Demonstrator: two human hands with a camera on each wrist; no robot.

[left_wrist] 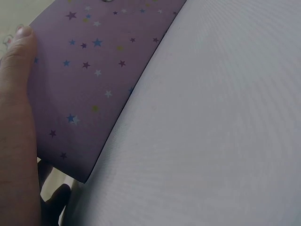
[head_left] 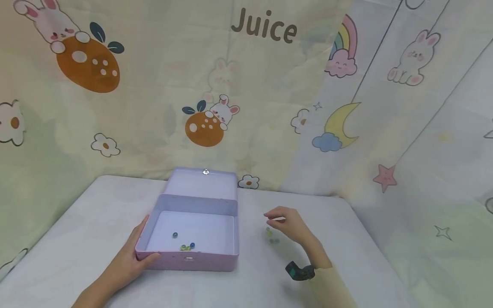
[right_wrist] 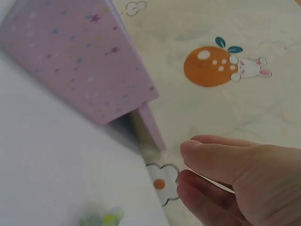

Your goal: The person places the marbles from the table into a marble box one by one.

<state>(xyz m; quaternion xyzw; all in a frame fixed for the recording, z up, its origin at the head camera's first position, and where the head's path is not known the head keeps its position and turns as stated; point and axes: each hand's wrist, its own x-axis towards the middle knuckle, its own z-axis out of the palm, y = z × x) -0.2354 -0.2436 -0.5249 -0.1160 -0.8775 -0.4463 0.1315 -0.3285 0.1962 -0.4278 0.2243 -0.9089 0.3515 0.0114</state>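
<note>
An open lilac tin box (head_left: 192,261) with star print stands on the white table, its lid (head_left: 202,185) leaning back. Three marbles (head_left: 185,246) lie inside, blue and green. My left hand (head_left: 135,256) grips the box's front left corner, thumb on the front wall; in the left wrist view the thumb (left_wrist: 16,52) lies against the starred wall (left_wrist: 89,70). My right hand (head_left: 281,220) hovers to the right of the box, fingers loosely curled, with nothing seen between them. Two greenish marbles (head_left: 271,236) lie on the table just below it, blurred in the right wrist view (right_wrist: 101,219).
A cartoon-print cloth (head_left: 269,85) hangs behind and to the right of the table (head_left: 77,222). A black band (head_left: 299,271) sits on my right wrist. The box's side wall (right_wrist: 75,61) stands left of the right hand's fingers (right_wrist: 221,155).
</note>
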